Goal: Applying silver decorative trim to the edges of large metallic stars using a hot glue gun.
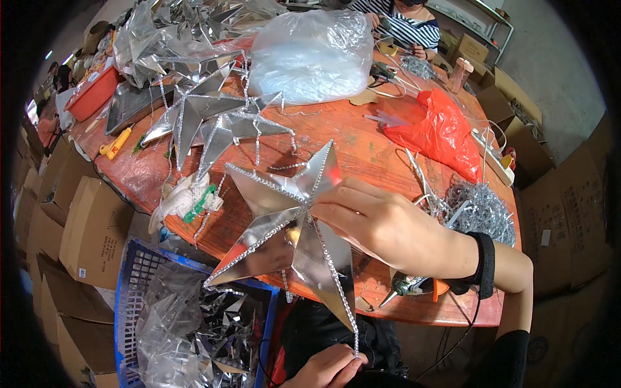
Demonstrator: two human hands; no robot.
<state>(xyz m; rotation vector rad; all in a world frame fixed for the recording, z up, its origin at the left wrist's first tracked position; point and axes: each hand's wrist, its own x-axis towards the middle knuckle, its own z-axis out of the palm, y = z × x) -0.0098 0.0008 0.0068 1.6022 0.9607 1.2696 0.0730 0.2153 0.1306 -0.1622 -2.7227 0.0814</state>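
Observation:
A shiny silver five-pointed star [260, 244] is held over the table's near edge, its ridges lined with sparkling rhinestone trim [330, 262]. My right hand [381, 220] is closed at the star's middle, fingertips pressed together by the meeting ridges; whatever lies under them is hidden. At the bottom of the view, my left hand [326, 367] pinches the tip of the star's lowest point, where the trim ends. Below my right wrist, a glue gun [409, 284] lies near the table edge, its nozzle facing left.
More silver stars [217, 119] with dangling trim lie at the back left, beside a bulging clear plastic bag [310, 55]. A red plastic bag [430, 132] and tangled silver trim [482, 210] sit on the right. A blue crate [123, 310] stands lower left. Across the table sits another person [414, 29].

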